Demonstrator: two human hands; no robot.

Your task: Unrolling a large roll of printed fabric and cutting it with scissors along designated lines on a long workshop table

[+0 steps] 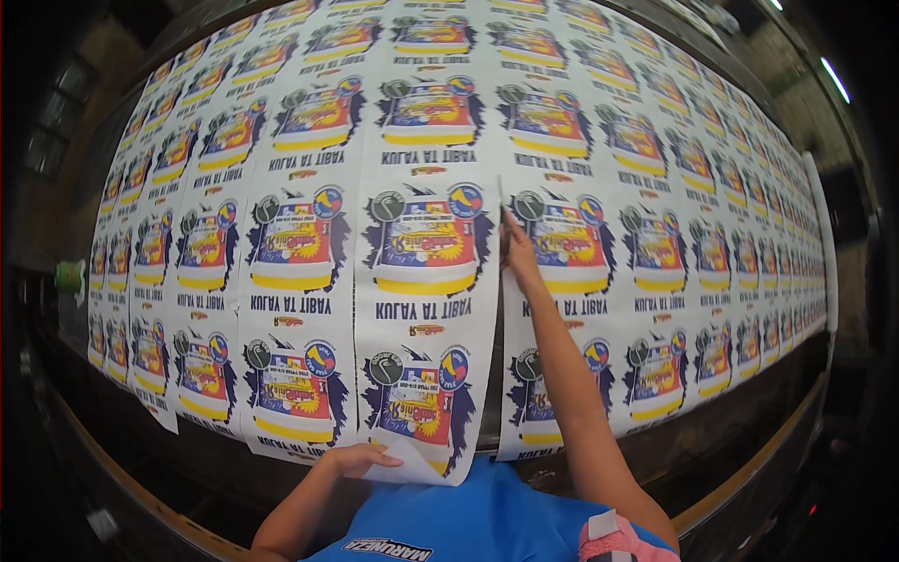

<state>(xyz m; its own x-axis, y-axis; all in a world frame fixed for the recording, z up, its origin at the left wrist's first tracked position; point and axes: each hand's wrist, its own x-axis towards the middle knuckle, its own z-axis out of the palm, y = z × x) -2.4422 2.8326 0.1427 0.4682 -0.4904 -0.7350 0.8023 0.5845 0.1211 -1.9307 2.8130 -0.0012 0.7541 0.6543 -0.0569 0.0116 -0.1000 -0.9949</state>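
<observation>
A wide white printed sheet lies over the table, covered in repeated blue, yellow and red designs that appear upside down. A slit splits it from the near edge up to my right hand. That hand is closed around a thin-bladed cutting tool, whose tip points away along the top of the slit; its handle is hidden in my fingers. My left hand pinches the near end of the strip left of the slit. There the corner curls up, showing its plain white underside.
The dark table edge shows below the sheet's near side. More cut lines divide the sheet on the left, and one strip's corner hangs over the edge. A pink cloth lies against my right upper arm. Lit tubes hang at upper right.
</observation>
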